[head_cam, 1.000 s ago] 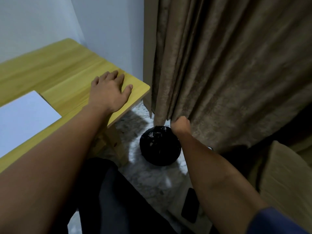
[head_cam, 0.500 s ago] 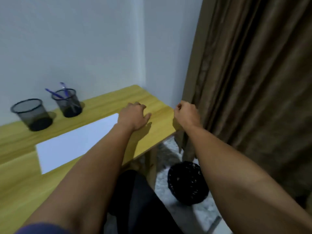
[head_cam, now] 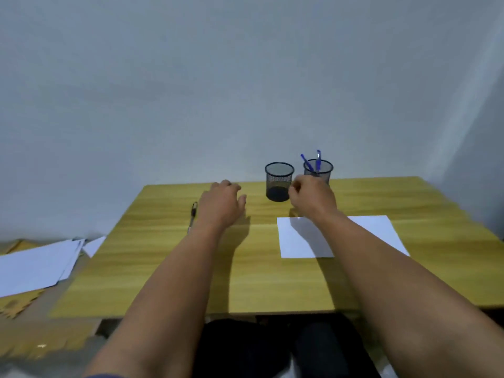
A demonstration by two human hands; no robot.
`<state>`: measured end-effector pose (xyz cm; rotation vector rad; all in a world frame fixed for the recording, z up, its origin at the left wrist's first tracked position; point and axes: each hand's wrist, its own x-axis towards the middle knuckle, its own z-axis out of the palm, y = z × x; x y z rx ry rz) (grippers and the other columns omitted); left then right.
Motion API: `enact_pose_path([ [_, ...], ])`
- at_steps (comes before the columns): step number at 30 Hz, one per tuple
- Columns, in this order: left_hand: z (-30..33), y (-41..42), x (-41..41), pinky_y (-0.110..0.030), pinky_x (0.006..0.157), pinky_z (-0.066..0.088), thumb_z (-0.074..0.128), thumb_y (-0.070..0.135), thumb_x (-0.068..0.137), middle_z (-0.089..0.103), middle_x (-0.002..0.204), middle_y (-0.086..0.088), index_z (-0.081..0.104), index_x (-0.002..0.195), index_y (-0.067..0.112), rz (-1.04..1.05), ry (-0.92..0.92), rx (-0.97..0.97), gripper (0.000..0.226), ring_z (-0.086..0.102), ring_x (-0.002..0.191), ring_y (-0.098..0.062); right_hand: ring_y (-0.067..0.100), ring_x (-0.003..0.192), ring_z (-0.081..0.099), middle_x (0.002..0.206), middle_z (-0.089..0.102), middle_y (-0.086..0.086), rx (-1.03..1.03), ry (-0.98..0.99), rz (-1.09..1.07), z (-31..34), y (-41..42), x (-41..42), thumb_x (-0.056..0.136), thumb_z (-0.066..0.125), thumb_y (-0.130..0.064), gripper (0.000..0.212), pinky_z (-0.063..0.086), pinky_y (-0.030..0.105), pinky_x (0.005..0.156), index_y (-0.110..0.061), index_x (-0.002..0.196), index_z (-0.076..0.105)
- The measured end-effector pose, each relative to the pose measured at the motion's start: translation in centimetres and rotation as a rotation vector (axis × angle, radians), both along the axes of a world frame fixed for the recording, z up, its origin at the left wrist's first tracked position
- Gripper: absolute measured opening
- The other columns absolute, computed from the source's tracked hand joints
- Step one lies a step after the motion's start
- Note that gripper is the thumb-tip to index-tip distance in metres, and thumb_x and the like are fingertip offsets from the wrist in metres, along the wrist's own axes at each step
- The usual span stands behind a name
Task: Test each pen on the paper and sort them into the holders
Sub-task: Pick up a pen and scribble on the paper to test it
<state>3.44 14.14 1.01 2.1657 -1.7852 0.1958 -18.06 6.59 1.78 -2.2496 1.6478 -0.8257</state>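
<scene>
Two black mesh holders stand at the back of the wooden table [head_cam: 169,268]. The left holder [head_cam: 279,181] looks empty; the right holder [head_cam: 319,170] has two blue pens [head_cam: 313,160] in it. A white sheet of paper [head_cam: 302,238] lies right of centre, partly under my right forearm. A dark pen [head_cam: 192,216] lies on the table just left of my left hand [head_cam: 222,204], which hovers with fingers apart and holds nothing. My right hand [head_cam: 312,197] is loosely curled in front of the right holder; nothing shows in it.
Loose white sheets [head_cam: 38,263] lie on a lower brown surface left of the table. A plain wall rises right behind the holders. My dark-clothed legs [head_cam: 261,347] are under the table's front edge.
The view swung left from the curtain and bin to the whole table. My right hand rose from the bin area to the holders. My left hand moved left along the table toward the dark pen.
</scene>
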Motion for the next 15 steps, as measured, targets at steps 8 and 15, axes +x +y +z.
enact_pose_path([
  [8, -5.2, 3.7, 11.0, -0.043, 0.088, 0.053, 0.054, 0.04, 0.094, 0.061, 0.131, 0.001, 0.065, 0.126, 0.026, 0.098, 0.078, 0.096, 0.037, 0.056, 0.116, -0.027, 0.027, 0.096, 0.072, 0.099, 0.078, 0.005, 0.29, -0.047, 0.296, -2.7, 0.4, 14.4, 0.092, 0.07, -0.024, 0.011, 0.056, 0.032, 0.078, -0.017, 0.087, 0.077],
  [15, -8.2, 3.1, 13.0, -0.045, 0.105, 0.043, 0.049, 0.043, 0.098, 0.054, 0.146, 0.009, 0.054, 0.143, 0.03, 0.044, 0.071, 0.11, 0.047, 0.045, 0.135, -0.021, 0.031, 0.083, 0.067, 0.088, 0.069, 0.001, 0.427, 0.005, 0.252, -6.6, 0.3, 21.0, 0.083, 0.072, -0.046, 0.027, 0.046, 0.031, 0.063, -0.02, 0.083, 0.063],
])
